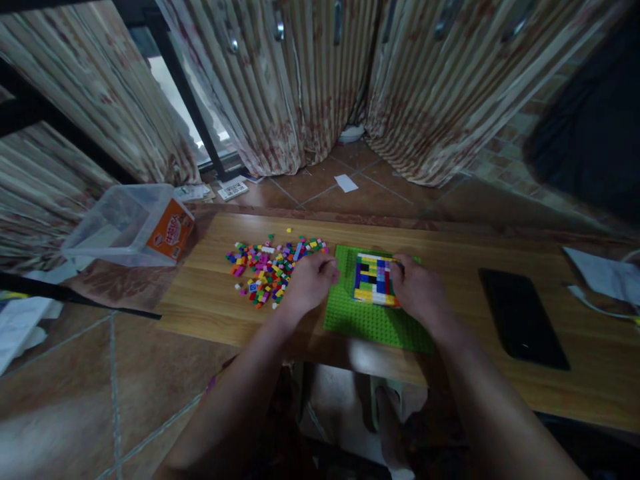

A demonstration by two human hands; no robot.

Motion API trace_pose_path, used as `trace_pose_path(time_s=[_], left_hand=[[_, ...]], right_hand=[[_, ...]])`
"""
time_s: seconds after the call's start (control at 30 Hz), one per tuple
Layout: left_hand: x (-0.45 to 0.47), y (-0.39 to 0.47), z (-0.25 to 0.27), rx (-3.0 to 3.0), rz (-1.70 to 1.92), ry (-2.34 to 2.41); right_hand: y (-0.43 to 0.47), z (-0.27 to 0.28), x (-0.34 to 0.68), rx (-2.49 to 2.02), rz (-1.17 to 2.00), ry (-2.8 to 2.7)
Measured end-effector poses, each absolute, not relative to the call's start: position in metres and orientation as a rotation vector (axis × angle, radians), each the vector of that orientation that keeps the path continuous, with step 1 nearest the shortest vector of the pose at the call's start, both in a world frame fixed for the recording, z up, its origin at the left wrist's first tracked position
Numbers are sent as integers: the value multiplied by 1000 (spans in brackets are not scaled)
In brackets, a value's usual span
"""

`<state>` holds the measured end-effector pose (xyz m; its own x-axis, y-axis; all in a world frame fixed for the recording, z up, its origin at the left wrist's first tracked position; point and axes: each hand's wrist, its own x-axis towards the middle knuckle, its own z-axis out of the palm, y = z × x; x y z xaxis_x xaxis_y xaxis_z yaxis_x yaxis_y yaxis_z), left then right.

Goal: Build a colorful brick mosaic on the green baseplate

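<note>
A green studded baseplate (345,313) lies on the wooden table. On it sits a low, roughly square build of toy bricks (373,280) in yellow, blue, white, red and black. My right hand (420,290) is closed at the build's right edge, thumb and fingertips against it and covering part of that side. Over the plate's left edge, my left hand (311,280) has its fingers pinched together; whatever may be between them is too small to make out. Just left of that hand spreads a pile of loose, many-coloured bricks (273,267).
A clear plastic bin (115,247) with an orange label stands beyond the table's left end. To the right, a black tablet-like slab (523,317) lies on the tabletop (460,267), with white paper (600,273) and a cable farther right. Curtains (320,87) hang behind.
</note>
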<state>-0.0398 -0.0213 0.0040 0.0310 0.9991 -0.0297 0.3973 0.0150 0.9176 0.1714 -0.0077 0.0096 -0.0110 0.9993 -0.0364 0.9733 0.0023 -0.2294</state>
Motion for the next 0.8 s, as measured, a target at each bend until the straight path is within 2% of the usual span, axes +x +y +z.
trace_pose_path(time_s=[0.37,0.8], left_hand=[[-131,-35,34,1539,596,1309],[-165,-48,40,1704,358,1604]], right_hand=[[-7,3,176,-2093,252,-2136],[-6,-5,180,-2036,167,-2176]])
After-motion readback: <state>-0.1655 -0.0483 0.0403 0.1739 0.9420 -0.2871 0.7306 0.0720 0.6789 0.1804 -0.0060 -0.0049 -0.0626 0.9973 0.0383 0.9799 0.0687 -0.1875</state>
